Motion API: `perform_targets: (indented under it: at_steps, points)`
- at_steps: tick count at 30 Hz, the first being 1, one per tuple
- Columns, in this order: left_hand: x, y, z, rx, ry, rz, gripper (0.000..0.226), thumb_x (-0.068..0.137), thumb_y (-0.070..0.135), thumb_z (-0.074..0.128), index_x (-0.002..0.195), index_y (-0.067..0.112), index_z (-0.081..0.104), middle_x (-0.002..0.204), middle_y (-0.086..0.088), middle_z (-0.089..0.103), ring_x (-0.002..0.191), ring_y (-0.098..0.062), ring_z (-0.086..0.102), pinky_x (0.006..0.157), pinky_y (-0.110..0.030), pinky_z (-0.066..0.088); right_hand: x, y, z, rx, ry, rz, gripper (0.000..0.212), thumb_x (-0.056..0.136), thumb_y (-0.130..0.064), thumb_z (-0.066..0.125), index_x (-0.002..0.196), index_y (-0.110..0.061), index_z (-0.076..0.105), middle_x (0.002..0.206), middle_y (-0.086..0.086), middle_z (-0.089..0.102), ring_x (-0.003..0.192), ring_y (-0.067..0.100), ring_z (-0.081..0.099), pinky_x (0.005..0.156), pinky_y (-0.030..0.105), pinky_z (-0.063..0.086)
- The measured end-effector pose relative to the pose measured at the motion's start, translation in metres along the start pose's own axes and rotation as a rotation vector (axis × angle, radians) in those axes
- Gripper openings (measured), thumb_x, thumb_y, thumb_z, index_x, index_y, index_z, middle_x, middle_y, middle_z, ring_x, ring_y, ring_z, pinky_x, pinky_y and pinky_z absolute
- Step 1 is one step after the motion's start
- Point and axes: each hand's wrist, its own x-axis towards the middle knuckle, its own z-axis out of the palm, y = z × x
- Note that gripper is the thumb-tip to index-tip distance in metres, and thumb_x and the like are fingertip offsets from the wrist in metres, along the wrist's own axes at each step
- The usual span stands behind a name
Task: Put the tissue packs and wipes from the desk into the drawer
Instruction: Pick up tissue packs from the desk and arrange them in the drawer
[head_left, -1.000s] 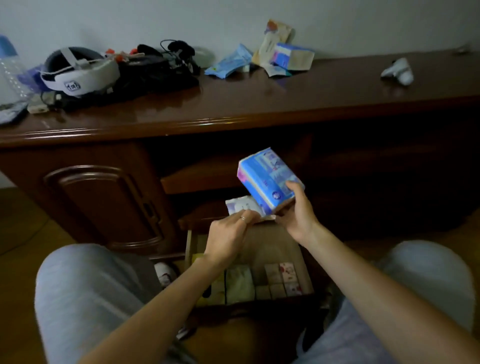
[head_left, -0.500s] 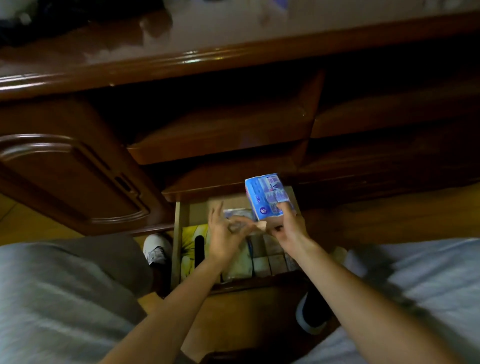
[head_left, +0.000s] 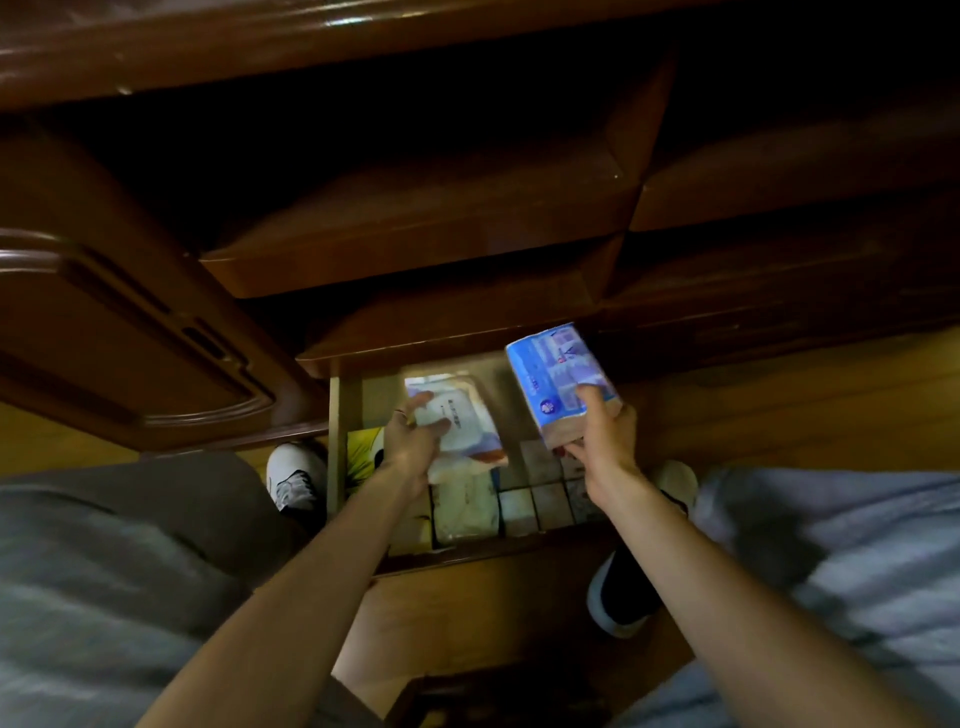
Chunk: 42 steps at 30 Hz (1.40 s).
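The bottom drawer (head_left: 335, 441) of the dark wooden desk stands pulled out below me. My right hand (head_left: 602, 441) grips a blue tissue pack (head_left: 558, 382) and holds it tilted over the drawer's right side. My left hand (head_left: 415, 441) holds a white wipes pack (head_left: 457, 421) low inside the drawer, over packs lying there. A yellow pack (head_left: 361, 457) lies at the drawer's left, a pale pack (head_left: 465, 504) in the middle, and several small tissue packs (head_left: 540, 499) sit in rows at the right.
Two shut drawer fronts (head_left: 415, 260) overhang the open drawer. A carved cabinet door (head_left: 130, 338) is to the left. My knees in grey trousers flank the drawer, with my shoes (head_left: 293, 475) on the wooden floor (head_left: 779, 405). The desk top edge (head_left: 208, 47) runs along the top.
My view has tipped down from the desk top to the drawer. Both hands have dropped lower; the left has carried the wipes pack down into the drawer and the two packs have moved apart.
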Motion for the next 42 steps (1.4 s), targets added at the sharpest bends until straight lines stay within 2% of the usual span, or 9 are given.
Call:
perform_targets:
  at_steps: [5, 8, 11, 16, 22, 28, 32, 40, 42]
  points:
    - [0.019, -0.006, 0.035, -0.125, -0.106, -0.184, 0.016, 0.099, 0.015, 0.054, 0.112, 0.012, 0.062, 0.110, -0.013, 0.070, 0.096, -0.029, 0.069, 0.090, -0.046, 0.057, 0.010, -0.014, -0.027, 0.244, 0.178, -0.028, 0.062, 0.086, -0.038, 0.074, 0.138, -0.016, 0.047, 0.113, 0.008, 0.073, 0.083, 0.015, 0.077, 0.068, 0.036, 0.061]
    - [0.031, -0.019, 0.069, -0.180, -0.232, -0.194, 0.032, 0.102, 0.027, 0.050, 0.129, 0.012, 0.057, 0.123, -0.012, 0.068, 0.110, -0.025, 0.067, 0.097, -0.039, 0.052, 0.019, -0.020, -0.045, 0.283, 0.244, -0.007, 0.065, 0.086, -0.040, 0.073, 0.139, -0.019, 0.043, 0.114, 0.006, 0.071, 0.088, 0.016, 0.076, 0.068, 0.034, 0.060]
    - [0.044, -0.034, 0.104, 0.028, -0.308, -0.216, 0.046, 0.102, 0.035, 0.046, 0.146, 0.017, 0.046, 0.124, -0.005, 0.063, 0.099, -0.015, 0.063, 0.081, -0.028, 0.046, 0.027, -0.021, -0.057, 0.283, 0.276, 0.024, 0.068, 0.087, -0.039, 0.073, 0.142, -0.017, 0.040, 0.116, 0.008, 0.069, 0.094, 0.019, 0.073, 0.069, 0.034, 0.059]
    - [0.060, -0.055, 0.126, 0.414, -0.302, -0.282, 0.027, 0.094, 0.022, 0.062, 0.112, 0.004, 0.070, 0.080, -0.007, 0.068, 0.060, -0.015, 0.055, 0.050, -0.024, 0.043, 0.041, -0.019, -0.063, 0.245, 0.273, 0.039, 0.070, 0.086, -0.036, 0.074, 0.143, -0.013, 0.041, 0.115, 0.010, 0.069, 0.095, 0.022, 0.073, 0.081, 0.042, 0.061]
    - [0.087, -0.046, 0.104, 0.874, -0.118, 0.119, 0.036, 0.099, 0.037, 0.054, 0.123, 0.012, 0.067, 0.128, -0.012, 0.066, 0.114, -0.030, 0.061, 0.098, -0.034, 0.047, 0.048, -0.020, -0.046, 0.157, 0.235, 0.043, 0.061, 0.087, -0.032, 0.073, 0.135, -0.013, 0.040, 0.117, 0.013, 0.067, 0.097, 0.025, 0.072, 0.085, 0.044, 0.060]
    - [0.097, -0.049, 0.104, 0.678, -0.186, -0.035, 0.039, 0.092, 0.004, 0.063, 0.130, -0.001, 0.060, 0.133, -0.020, 0.061, 0.116, -0.035, 0.061, 0.098, -0.036, 0.052, 0.048, -0.008, -0.039, -0.002, 0.188, -0.001, 0.062, 0.087, -0.035, 0.075, 0.134, -0.014, 0.041, 0.113, 0.009, 0.066, 0.086, 0.015, 0.072, 0.051, 0.019, 0.054]
    - [0.086, -0.045, 0.094, 0.620, -0.167, -0.018, 0.020, 0.094, 0.001, 0.057, 0.111, 0.001, 0.068, 0.125, -0.024, 0.064, 0.117, -0.039, 0.060, 0.100, -0.041, 0.051, 0.047, -0.003, -0.036, -0.049, 0.203, 0.035, 0.056, 0.085, -0.037, 0.075, 0.125, -0.018, 0.040, 0.110, 0.009, 0.066, 0.086, 0.016, 0.070, 0.055, 0.023, 0.052]
    - [0.066, -0.006, -0.005, 0.853, -0.024, 0.471, 0.031, 0.093, 0.013, 0.055, 0.122, 0.009, 0.065, 0.121, -0.011, 0.065, 0.114, -0.028, 0.060, 0.090, -0.029, 0.047, 0.033, 0.019, 0.018, -0.276, 0.081, 0.016, 0.070, 0.079, -0.047, 0.078, 0.131, -0.014, 0.044, 0.118, 0.015, 0.065, 0.095, 0.027, 0.070, 0.076, 0.047, 0.062]
    - [0.063, -0.005, -0.036, 1.010, 0.109, 0.604, 0.035, 0.089, 0.013, 0.056, 0.123, 0.008, 0.064, 0.120, -0.014, 0.062, 0.118, -0.034, 0.054, 0.095, -0.038, 0.045, 0.031, 0.025, 0.044, -0.257, 0.038, 0.093, 0.075, 0.079, -0.048, 0.079, 0.132, -0.011, 0.041, 0.114, 0.012, 0.062, 0.093, 0.026, 0.069, 0.060, 0.043, 0.063]
